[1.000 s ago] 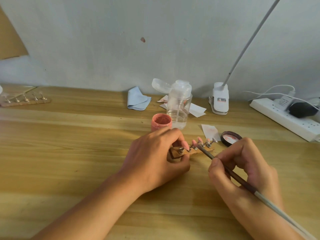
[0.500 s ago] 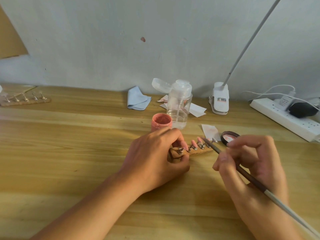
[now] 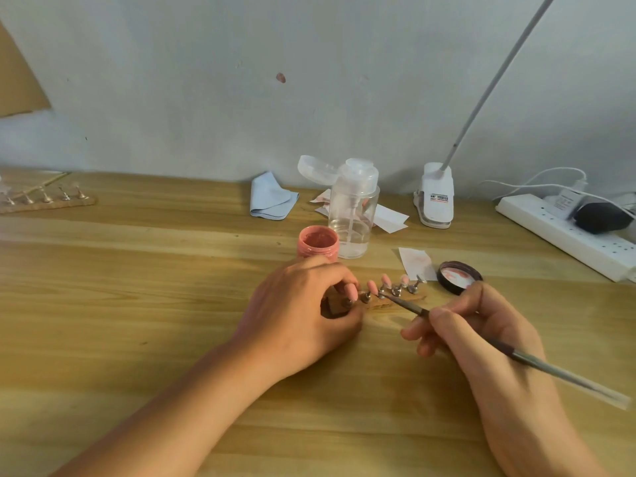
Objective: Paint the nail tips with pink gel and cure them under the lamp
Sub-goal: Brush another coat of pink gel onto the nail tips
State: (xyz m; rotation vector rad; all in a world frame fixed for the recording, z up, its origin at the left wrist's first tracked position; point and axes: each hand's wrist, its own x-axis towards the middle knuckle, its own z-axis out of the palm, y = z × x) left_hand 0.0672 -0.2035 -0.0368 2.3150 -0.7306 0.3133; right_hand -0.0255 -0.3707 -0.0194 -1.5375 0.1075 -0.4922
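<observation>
Five nail tips (image 3: 386,280) on holder (image 3: 378,299), just right of left hand (image 3: 303,304) clamping its end. Right hand (image 3: 481,335) pinching brush (image 3: 409,305), bristles seemingly at holder's middle. Risk: slip smears wet gel.

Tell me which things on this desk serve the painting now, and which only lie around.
In use:
- left hand steadying the wooden nail-tip holder
- right hand holding the thin brush
- open pink gel jar
- white clip lamp

Lying about:
- folded blue cloth
- clear pump bottle
- white power strip
</observation>
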